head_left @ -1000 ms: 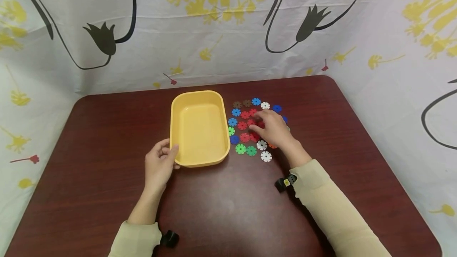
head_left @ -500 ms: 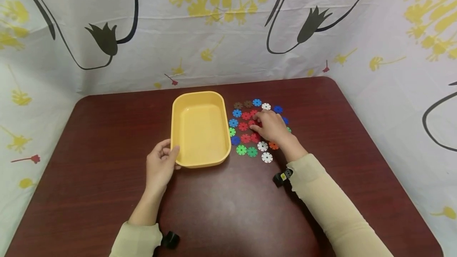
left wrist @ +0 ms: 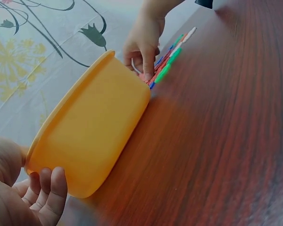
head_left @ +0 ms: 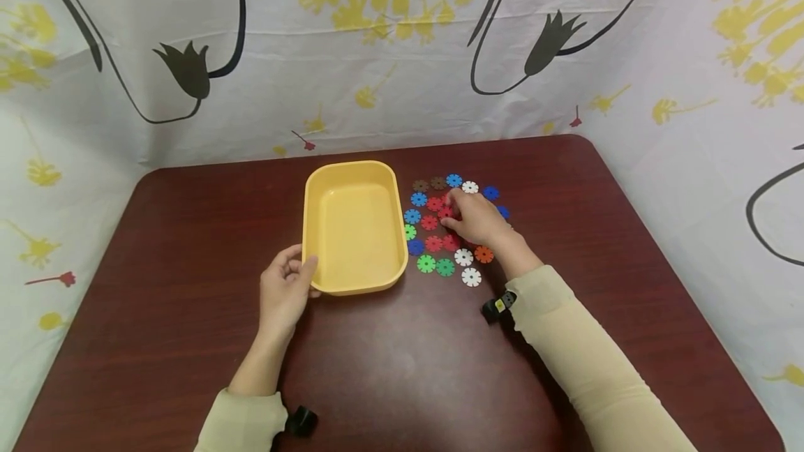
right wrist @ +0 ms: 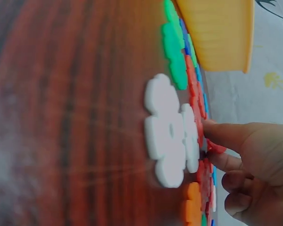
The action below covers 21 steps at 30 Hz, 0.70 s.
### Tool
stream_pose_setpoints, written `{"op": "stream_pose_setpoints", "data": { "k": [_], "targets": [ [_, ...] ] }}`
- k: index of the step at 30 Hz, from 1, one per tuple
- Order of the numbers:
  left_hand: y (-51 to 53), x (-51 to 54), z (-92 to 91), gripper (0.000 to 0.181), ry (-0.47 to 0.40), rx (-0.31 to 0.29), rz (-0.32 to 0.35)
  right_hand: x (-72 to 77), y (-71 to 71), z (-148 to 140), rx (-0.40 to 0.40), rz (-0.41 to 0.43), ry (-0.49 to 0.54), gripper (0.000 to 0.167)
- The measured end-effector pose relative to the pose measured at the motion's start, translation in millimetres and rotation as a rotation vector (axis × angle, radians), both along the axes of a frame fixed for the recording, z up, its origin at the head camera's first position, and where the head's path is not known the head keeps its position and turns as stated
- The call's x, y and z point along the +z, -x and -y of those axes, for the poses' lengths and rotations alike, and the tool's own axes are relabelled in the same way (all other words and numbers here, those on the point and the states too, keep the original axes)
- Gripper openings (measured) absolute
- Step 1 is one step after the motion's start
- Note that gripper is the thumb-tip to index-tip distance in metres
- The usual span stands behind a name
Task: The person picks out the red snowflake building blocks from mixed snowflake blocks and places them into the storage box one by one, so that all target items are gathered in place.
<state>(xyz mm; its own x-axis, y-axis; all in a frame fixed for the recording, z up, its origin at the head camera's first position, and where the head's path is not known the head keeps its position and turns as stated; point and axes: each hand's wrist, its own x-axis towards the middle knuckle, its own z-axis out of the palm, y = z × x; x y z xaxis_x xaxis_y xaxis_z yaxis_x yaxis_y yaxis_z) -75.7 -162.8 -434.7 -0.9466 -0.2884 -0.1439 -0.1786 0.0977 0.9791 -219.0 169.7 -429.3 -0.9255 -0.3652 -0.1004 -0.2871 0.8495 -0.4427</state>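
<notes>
My left hand (head_left: 285, 293) grips the near left corner of a yellow plastic tray (head_left: 356, 229), thumb over the rim and fingers against the outside wall. In the left wrist view the tray's side wall (left wrist: 92, 127) stands between that hand and the discs. My right hand (head_left: 480, 220) is over a group of flat, notched plastic discs just right of the tray. Between its thumb and index finger, the right wrist view shows a red notched disc (right wrist: 216, 147), tilted. Several other red discs (head_left: 429, 222) lie beside the fingertips; some discs are hidden under the hand.
Around the red discs lie blue (head_left: 412, 216), brown (head_left: 420, 186), green (head_left: 445, 267), white (head_left: 472, 277) and orange (head_left: 484, 254) discs, flat on the dark red wooden table (head_left: 402, 361). A printed white cloth (head_left: 414, 110) hangs behind the table and along its sides.
The right hand's fingertips have shifted slightly toward the far side of the table among the red discs. The left hand keeps its grip and the tray stays in place.
</notes>
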Motion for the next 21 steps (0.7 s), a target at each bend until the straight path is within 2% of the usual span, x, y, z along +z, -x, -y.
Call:
{"op": "stream_pose_setpoints", "data": {
  "k": [7,14,21],
  "targets": [
    [-0.5,-1.6,0.4,0.037,-0.006,0.004,-0.01,3.9,-1.2,1.3,0.005,0.03,-0.027,0.052],
    [-0.7,-1.8,0.6,0.037,0.003,0.006,-0.009,7.8,-2.6,1.1,0.039,0.038,-0.047,0.041],
    [-0.7,-1.9,-1.0,0.038,-0.017,0.019,-0.003,8.8,-2.4,0.1,0.047,-0.014,-0.017,0.038]
  ]
}}
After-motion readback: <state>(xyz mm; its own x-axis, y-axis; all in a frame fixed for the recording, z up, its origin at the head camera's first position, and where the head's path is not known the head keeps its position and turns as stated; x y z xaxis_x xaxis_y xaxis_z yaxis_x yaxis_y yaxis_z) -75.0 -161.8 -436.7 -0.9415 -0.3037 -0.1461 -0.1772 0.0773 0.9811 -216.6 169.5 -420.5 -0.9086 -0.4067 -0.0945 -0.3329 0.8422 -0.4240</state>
